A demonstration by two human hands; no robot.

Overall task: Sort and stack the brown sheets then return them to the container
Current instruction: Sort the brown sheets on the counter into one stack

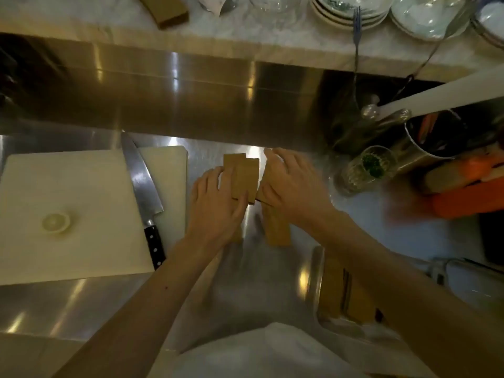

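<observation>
Brown sheets (242, 177) lie fanned on the steel counter in the middle of the head view. My left hand (215, 203) presses on the left part of the pile, thumb over the sheets' near edge. My right hand (291, 186) rests flat on another batch of sheets (276, 230) just to the right, whose near end sticks out under my wrist. A metal container (316, 279) at the lower right holds more brown sheets standing on edge, partly hidden by my right forearm. One more brown stack (166, 9) lies on the marble shelf at the top.
A white cutting board (81, 186) with a lemon slice (56, 222) and a large knife (144, 192) lies to the left. Glasses, a steel utensil pot (433, 137) and orange items crowd the right. Plates and bowls sit on the upper shelf.
</observation>
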